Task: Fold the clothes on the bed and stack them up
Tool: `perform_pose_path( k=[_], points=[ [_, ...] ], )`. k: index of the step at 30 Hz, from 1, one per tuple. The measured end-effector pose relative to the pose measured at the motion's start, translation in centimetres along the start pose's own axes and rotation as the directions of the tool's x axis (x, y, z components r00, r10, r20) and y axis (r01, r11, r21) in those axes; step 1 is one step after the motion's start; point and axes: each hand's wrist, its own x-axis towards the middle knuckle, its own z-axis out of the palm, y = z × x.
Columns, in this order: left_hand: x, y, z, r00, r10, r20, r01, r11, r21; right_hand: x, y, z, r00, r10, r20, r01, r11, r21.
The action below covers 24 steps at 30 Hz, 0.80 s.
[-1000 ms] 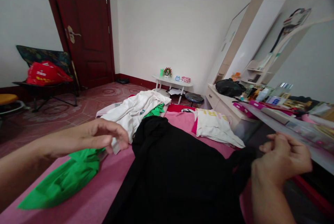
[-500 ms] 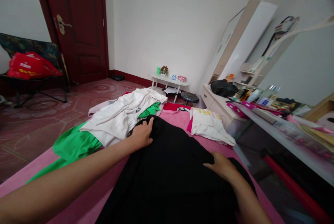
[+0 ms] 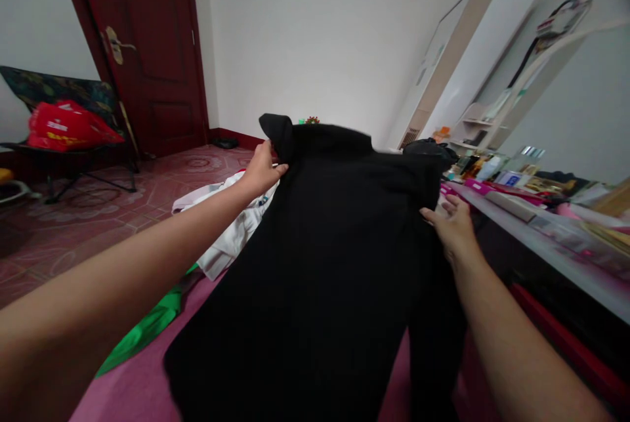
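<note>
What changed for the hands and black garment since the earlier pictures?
The left hand gripped a far corner of the black garment and lifted it up; the right hand rose beside its other edge, grip unclear. The white clothes and green cloth stayed.

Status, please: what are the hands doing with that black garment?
Left hand pinches top corner of black garment. Right hand on its right edge, grip unclear. Garment held over pink bed, white clothes beside.
</note>
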Motion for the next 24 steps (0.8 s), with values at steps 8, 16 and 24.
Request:
perform_pose_path(
  k=[8,16,24],
  points=[
    [-10.4,-4.7,1.5,0.872,0.203,0.445,-0.324,0.921,0.216,-8.3,5.5,-2.6,0.877,-0.133,0.461,0.364,0.811,-0.458],
    [-19.8,-5.4,-2.2,0.634,0.087,0.769,-0.327,0.931,0.164,-15.5,7.4,-5.7,0.713,0.271,0.647,0.164,0.833,-0.529],
    [-19.3,-4.0,-5.9,0.458,-0.011,0.889,-0.331,0.926,0.182,-9.6,-2.8,-4.8,0.93,-0.018,0.368,-0.203,0.808,0.553]
  ],
)
